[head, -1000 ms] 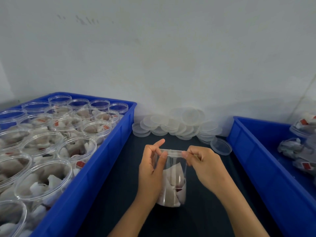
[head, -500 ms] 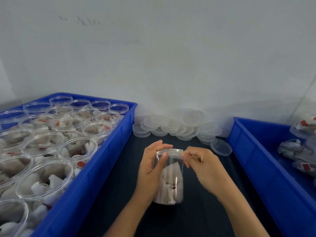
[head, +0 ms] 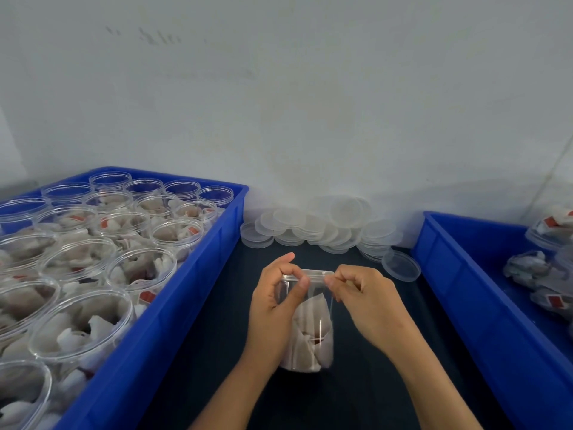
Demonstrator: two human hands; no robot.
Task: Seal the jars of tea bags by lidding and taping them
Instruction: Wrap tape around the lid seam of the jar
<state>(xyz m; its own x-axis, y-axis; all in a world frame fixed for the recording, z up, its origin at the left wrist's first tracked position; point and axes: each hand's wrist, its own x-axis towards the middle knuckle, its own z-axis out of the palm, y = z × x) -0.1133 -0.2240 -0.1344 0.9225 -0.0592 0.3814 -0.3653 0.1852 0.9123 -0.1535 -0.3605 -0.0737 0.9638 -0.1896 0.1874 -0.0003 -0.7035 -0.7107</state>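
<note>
Left hand point(head: 274, 301): curled round the lidded jar of tea bags point(head: 311, 324), thumb on the lid edge. Right hand point(head: 361, 301): fingertips pinched at the rim, tape not discernible. Jar upright on dark surface point(head: 356, 398) between both hands. Step, as judged: taping the lid seam. Next: turn jar, press tape round. Spare lids point(head: 322, 225) beyond the hands.

Tabletop point(head: 356, 398) dark navy, near black, plain. Left crate point(head: 173, 305) and right crate point(head: 459, 293) saturated blue, no pattern. Held jar point(head: 310, 321) clear plastic, lid point(head: 313, 272) clear too; tea bags point(head: 305, 333) inside off-white with a small dark red tag. Open jars point(head: 93, 265) in left crate clear, white bags, red-orange tags with white marks. Loose lids point(head: 319, 225) at tabletop's far edge translucent milky white. Wall point(head: 279, 103) pale grey-white, faint dark scuffs upper left.
</note>
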